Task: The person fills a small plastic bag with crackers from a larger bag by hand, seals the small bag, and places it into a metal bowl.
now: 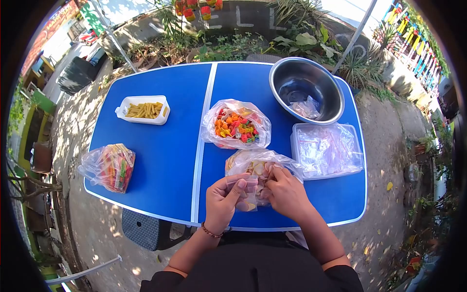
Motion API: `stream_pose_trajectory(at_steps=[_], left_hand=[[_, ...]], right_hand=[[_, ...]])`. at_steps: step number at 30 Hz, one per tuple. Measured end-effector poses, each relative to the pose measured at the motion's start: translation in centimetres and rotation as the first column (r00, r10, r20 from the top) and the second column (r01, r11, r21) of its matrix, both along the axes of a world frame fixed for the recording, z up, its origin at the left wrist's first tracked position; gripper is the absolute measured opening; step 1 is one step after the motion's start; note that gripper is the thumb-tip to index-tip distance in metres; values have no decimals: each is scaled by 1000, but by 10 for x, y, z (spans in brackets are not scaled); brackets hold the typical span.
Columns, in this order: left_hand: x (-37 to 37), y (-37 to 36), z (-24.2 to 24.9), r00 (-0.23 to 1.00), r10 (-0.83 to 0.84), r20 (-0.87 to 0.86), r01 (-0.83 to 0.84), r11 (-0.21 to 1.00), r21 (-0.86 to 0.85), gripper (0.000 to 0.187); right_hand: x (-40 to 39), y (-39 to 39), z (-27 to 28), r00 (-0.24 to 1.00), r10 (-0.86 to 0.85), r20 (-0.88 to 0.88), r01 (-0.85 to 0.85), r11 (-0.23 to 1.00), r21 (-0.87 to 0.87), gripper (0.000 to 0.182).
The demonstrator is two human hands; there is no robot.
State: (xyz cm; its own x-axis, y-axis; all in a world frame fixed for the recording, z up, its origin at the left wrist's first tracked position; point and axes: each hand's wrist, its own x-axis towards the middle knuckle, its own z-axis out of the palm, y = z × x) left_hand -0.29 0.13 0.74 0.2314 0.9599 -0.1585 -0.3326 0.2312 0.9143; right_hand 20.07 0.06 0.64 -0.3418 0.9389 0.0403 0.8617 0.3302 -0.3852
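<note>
My left hand (221,201) pinches a small clear plastic bag (252,200) between thumb and fingers. A few pale pieces show through its lower part. Just behind it lies a large open clear bag (238,159) of flat, roundish, pale yellow and pinkish pieces. My right hand (288,192) reaches into the mouth of this large bag with its fingers bent together. Whatever the fingertips hold is hidden. Beyond it sits another open clear bag (209,129) filled with orange, yellow, red and green pieces.
A white tub (164,118) of yellowish-green sticks and a bag of colourful strips (116,173) are on the left of the blue table (165,160). On the right stand a metal basin (287,80) with small filled bags and a clear container (331,151) of plastic bags.
</note>
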Motion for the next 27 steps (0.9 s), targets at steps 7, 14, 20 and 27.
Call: stream_pose_trajectory(at_steps=[7,14,20,27], left_hand=[[-2,2,-2,989,49,138,-41,997,-63,28],[3,3,-5,999,46,2,-46,999,-12,28],[3,-1,-2,995,1,-97,3,999,41,24],[5,-1,-5,972,-66,-225,75,997,32,28]], right_hand=[[-5,10,8,993,-27,-119,39,994,98,16],[-6,23,-17,997,5,-71,12,973,231,17],[0,17,-3,979,-44,-198,78,983,168,12],[-5,3,25,376,-283,-882,169,957,-235,15]])
